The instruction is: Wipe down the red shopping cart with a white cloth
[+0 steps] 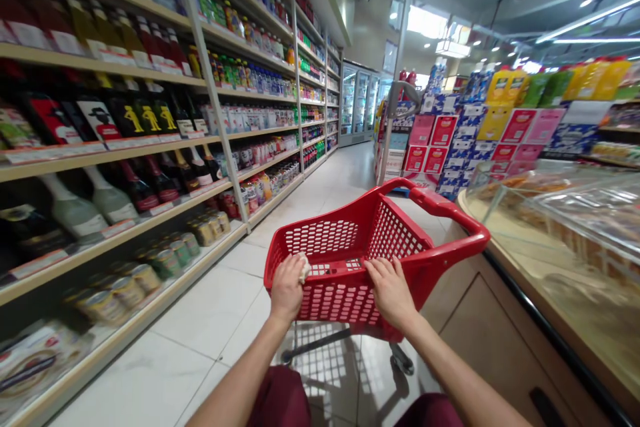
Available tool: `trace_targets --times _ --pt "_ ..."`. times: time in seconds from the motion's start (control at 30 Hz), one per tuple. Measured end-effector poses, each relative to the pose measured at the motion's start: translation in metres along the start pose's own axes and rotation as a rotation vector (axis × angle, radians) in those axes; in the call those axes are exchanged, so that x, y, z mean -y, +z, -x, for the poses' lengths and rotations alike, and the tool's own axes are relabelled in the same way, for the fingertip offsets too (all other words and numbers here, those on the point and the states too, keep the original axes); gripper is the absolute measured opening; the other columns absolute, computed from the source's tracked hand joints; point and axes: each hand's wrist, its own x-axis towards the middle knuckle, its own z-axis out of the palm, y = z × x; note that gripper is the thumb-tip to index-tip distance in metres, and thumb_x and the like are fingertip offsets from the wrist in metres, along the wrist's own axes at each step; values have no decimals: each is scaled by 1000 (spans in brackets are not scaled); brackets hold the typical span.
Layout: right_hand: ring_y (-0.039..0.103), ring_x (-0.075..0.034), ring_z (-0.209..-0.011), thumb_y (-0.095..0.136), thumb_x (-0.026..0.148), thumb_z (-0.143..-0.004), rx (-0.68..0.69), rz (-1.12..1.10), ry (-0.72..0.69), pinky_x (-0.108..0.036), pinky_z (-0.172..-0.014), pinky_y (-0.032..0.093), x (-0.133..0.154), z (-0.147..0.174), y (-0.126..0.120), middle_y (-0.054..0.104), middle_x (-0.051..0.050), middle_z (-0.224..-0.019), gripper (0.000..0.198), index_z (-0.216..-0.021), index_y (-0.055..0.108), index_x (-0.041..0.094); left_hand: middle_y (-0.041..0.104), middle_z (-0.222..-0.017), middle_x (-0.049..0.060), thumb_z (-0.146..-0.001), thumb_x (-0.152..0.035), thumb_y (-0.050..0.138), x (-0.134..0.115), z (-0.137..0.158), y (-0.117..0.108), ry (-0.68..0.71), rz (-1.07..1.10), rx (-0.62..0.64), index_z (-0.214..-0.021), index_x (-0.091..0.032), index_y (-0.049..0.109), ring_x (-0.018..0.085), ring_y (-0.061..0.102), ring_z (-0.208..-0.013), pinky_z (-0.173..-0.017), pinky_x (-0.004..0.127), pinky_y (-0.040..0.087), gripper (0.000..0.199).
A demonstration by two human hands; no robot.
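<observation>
Shelves (173, 140) packed with bottles and cans (133, 290) run along the left side of the floor (200, 360), back towards glass-fronted coolers (357, 103). On the right, a worktop (533, 283) carries packaged food (585, 213) under clear covers; beyond it stand stacked cartons (440, 140) topped with juice bottles (507, 87). An upright metal pole (398, 33) rises just past the cart's handle end.

The red cart (340, 300) stands on the floor before the person, between shelves and worktop. Its handle (447, 207) comes up beside the left edge of the worktop, leaving little room on that side. A clear strip of pale tiles lies between the cart and the foot of the shelves, and carries on up the aisle to the coolers.

Broadside to the person, the cart has its long axis across the aisle, with the low basket end towards the shelves and the handle end towards the worktop.

On the near rim, the left hand (287, 288) has its grip curled closed around a white wad (304, 268). The right hand (393, 287) lays bent fingers over the same rim further along; how firmly its grip closes, I cannot tell.
</observation>
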Motion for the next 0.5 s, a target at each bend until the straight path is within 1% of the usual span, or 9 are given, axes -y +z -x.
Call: trace_targets --times 0.03,0.07,0.1,0.13,0.23,0.3,0.37,0.43,0.5 --pt "37 -21 -113 37 11 -77 -10 13 12 -40 -103 8 3 0 2 52 -6 -119 45 -121 46 15 59 -110 8 -72 -4 34 7 2 -3 6 -25 -5 -102 -17 58 21 48 -106 -91 44 41 41" --pt "37 -21 -112 38 12 -77 -17 27 26 -41 -103 8 6 -1 3 52 -6 -118 45 -121 47 15 59 -109 7 -72 -3 34 7 3 -2 19 -31 6 -103 -16 57 20 49 -105 -91 42 43 41" --pt "37 -22 -111 39 12 -76 -21 43 38 -42 -103 8 9 -1 5 53 -7 -117 45 -121 47 15 59 -109 7 -72 -4 34 0 4 3 44 -19 30 -105 -16 57 19 50 -104 -90 40 44 41" --pt "38 -22 -110 40 13 -76 -22 58 45 -43 -102 8 11 -2 6 53 -7 -117 45 -121 46 14 59 -109 7 -73 -4 34 -11 4 10 77 6 61 -107 -16 55 17 51 -104 -90 38 45 41" --pt "38 -22 -110 40 13 -76 -20 87 25 -44 -102 9 12 -2 6 53 -8 -117 45 -121 45 14 56 -115 6 -78 -7 33 -56 0 36 149 59 100 -113 -19 51 17 47 -109 -94 40 42 41" --pt "37 -22 -111 39 13 -77 -19 86 3 -43 -102 9 9 -2 6 52 -7 -117 45 -121 45 14 54 -118 7 -79 -8 32 -70 -2 43 192 73 107 -116 -19 48 17 45 -112 -95 42 40 42" --pt "37 -21 -111 38 13 -77 -22 80 1 -42 -102 10 4 -2 6 52 -7 -118 45 -121 46 15 52 -121 7 -80 -9 31 -60 1 36 268 70 115 -118 -19 46 17 41 -116 -96 41 40 42" --pt "36 -21 -112 37 12 -77 -23 78 12 -42 -102 10 1 -1 6 52 -6 -118 45 -121 46 15 51 -122 6 -81 -8 31 -31 9 18 333 42 108 -118 -20 46 16 39 -118 -95 40 41 42" --pt "36 -21 -112 37 11 -77 -22 80 20 -42 -103 10 3 -1 6 52 -6 -117 46 -122 45 15 52 -121 5 -81 -7 29 1 18 -1 294 -19 54 -118 -21 46 17 38 -119 -94 41 42 44"
